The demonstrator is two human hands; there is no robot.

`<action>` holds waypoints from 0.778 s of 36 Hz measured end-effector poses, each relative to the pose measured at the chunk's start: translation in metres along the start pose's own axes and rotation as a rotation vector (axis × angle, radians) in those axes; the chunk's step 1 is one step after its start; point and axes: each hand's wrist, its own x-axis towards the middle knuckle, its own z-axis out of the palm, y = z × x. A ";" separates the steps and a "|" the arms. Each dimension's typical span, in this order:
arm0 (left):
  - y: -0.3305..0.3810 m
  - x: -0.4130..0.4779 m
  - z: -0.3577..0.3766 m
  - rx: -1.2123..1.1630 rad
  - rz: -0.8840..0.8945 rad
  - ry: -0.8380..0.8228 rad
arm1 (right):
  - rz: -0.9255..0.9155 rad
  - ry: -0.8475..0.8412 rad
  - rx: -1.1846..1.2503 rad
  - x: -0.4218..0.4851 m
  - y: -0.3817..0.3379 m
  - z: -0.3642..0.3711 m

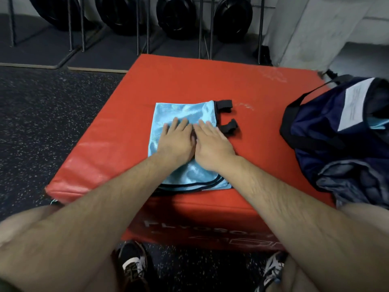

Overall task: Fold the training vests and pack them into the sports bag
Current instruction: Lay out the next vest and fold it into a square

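Both your hands lie flat, palms down, side by side on the light blue vest (185, 123): left hand (175, 140), right hand (212, 144). Neither grip is closed on anything; fingers are spread and pressing, apparently smoothing the fold. The vest sits under your palms on the red foam box (189, 81), folded to a narrow rectangle, with its black-trimmed hem on the near side of your wrists. Just beyond your right fingertips, two black strap tabs (226, 115) stick out from the vest's edge. Well to the right of your right hand, the navy sports bag (328, 127) rests on the box, mouth open; a strip of light blue shows inside, possibly a vest already packed. Judgement: folding of this vest is nearly done; packing it remains.
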 end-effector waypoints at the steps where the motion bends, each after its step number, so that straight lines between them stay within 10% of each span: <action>1: -0.002 -0.005 0.003 -0.004 -0.016 0.001 | 0.008 -0.017 0.030 -0.004 0.002 0.004; 28: -0.016 -0.092 0.003 0.038 0.004 -0.076 | 0.079 -0.125 0.028 -0.064 0.012 0.005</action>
